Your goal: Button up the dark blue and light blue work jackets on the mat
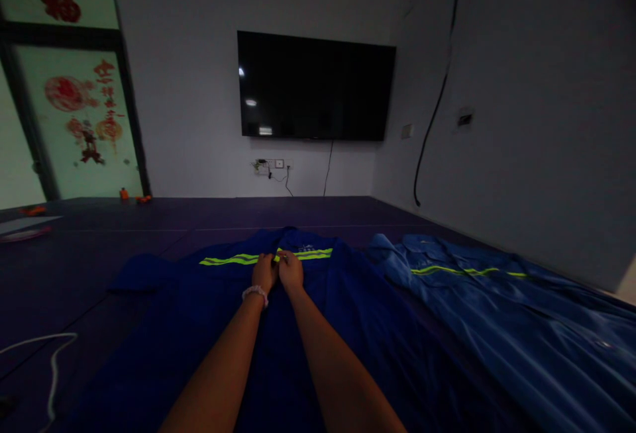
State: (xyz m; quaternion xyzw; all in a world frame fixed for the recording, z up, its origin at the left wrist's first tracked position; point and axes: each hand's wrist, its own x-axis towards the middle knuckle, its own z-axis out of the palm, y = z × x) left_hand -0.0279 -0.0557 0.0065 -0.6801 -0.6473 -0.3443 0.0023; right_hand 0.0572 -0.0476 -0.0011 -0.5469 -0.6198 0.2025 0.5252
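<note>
A dark blue work jacket (209,327) with a yellow-green reflective stripe across its chest lies spread in front of me. My left hand (265,271), with a pale scrunchie on the wrist, is closed on the jacket's front edge at the stripe. Right beside it, my right hand (291,270) pinches the same front edge, thumb and fingers together. The fingertips of both hands nearly meet. Whatever small part of the placket lies between them is hidden.
A lighter blue work jacket (477,307) lies to the right, near the wall. On the left are a white cable (54,360) and small orange objects (124,193) by the door. A television (318,89) hangs on the far wall; a black cable (433,122) dangles at right.
</note>
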